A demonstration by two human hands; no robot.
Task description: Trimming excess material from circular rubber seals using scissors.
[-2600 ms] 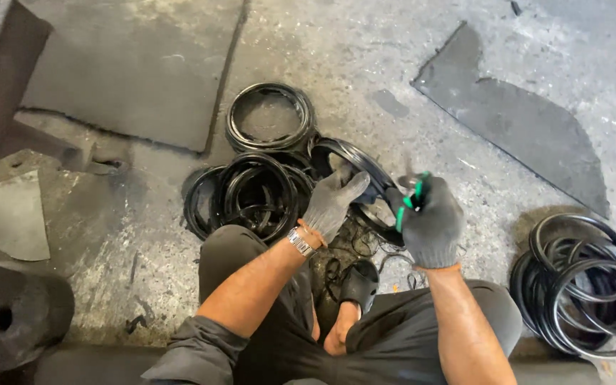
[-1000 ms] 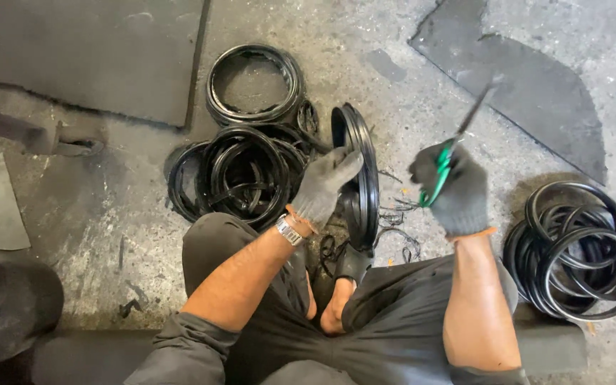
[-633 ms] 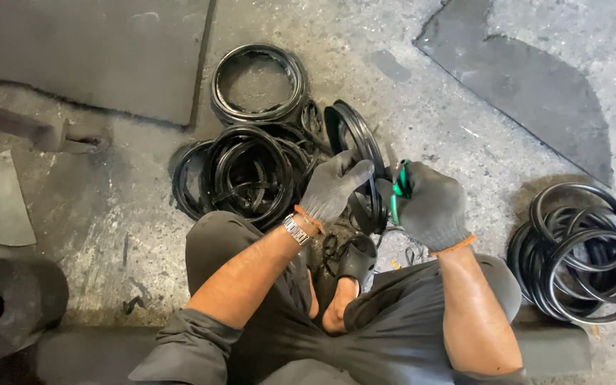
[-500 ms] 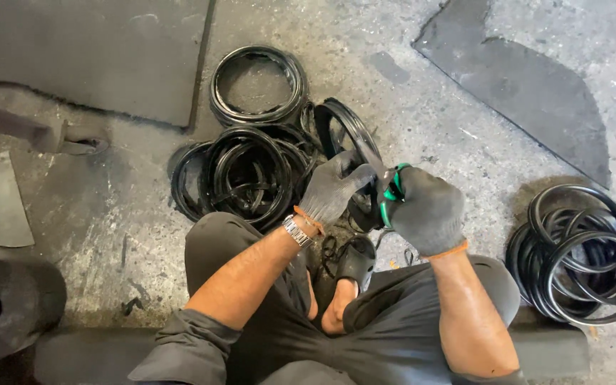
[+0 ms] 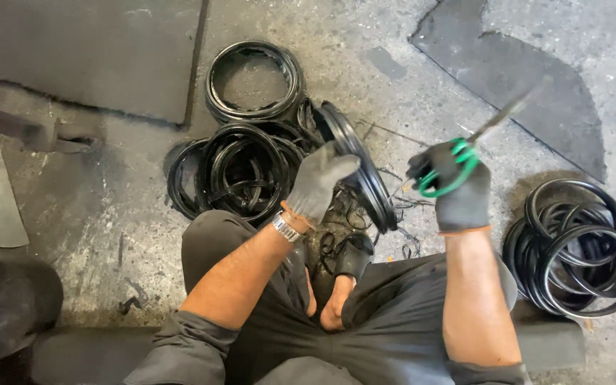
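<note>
Left hand [image 5: 320, 182], gloved, is gripping the rim of an upright black rubber ring [image 5: 360, 170], fingers curled over its top edge; ring is standing on the floor between the knees, just beside the ring pile [image 5: 237, 167]. Right hand [image 5: 454, 187] is clenching green-handled scissors [image 5: 465, 153], blades pointing up and away to the right, blurred. Risk: ring is balancing on edge, so a loose grip is likely letting it roll or tip into the pile; the blades are swinging near the left glove and could nick it. Foot in a sandal [image 5: 354, 258] is sitting right under the ring. Room: open concrete floor [image 5: 422, 93] ahead; second ring stack [image 5: 575, 246] is crowding the right side, dark mat [image 5: 73, 50] well apart at left.
</note>
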